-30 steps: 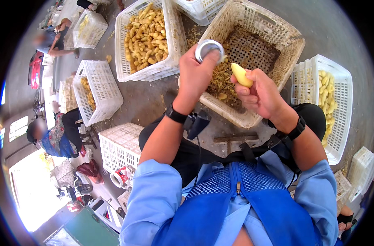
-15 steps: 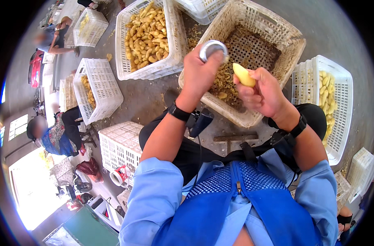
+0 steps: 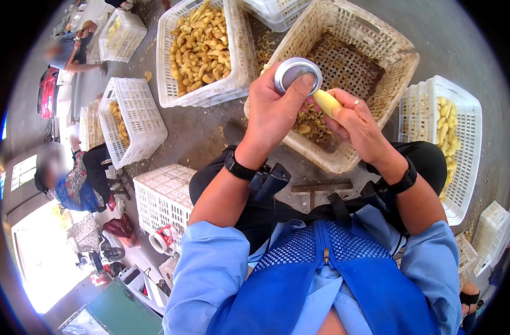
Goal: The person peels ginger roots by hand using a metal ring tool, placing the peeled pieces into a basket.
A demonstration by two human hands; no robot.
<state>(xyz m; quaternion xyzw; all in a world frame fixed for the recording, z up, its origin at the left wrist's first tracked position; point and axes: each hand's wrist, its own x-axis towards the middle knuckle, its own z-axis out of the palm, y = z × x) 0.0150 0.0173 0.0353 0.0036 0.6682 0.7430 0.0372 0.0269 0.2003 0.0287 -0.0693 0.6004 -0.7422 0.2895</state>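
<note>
My left hand point(image 3: 274, 109) grips a round silver metal lid-like scraper point(image 3: 298, 76), its thumb lying across the face. In my right hand point(image 3: 355, 120) is a smooth, pale yellow peeled ginger piece point(image 3: 326, 103), pinched between thumb and fingers. The upper end of the ginger comes close to the scraper's lower edge; I cannot tell if they touch. Both hands are over a dirty white plastic crate point(image 3: 316, 159) with brown scraps and peelings point(image 3: 311, 124) on its bottom.
A crate point(image 3: 164, 67) of unpeeled ginger stands at the upper left; another crate point(image 3: 474, 162) at the right holds pale peeled pieces. Upturned white crate point(image 3: 164, 195) sits by my left knee. Two people point(image 3: 76, 184) point(image 3: 70, 53) sit at the far left among more crates.
My hands have come together. The ginger has shifted left, toward the scraper, and now points up-left at its edge. The scraper's face has turned more into view.
</note>
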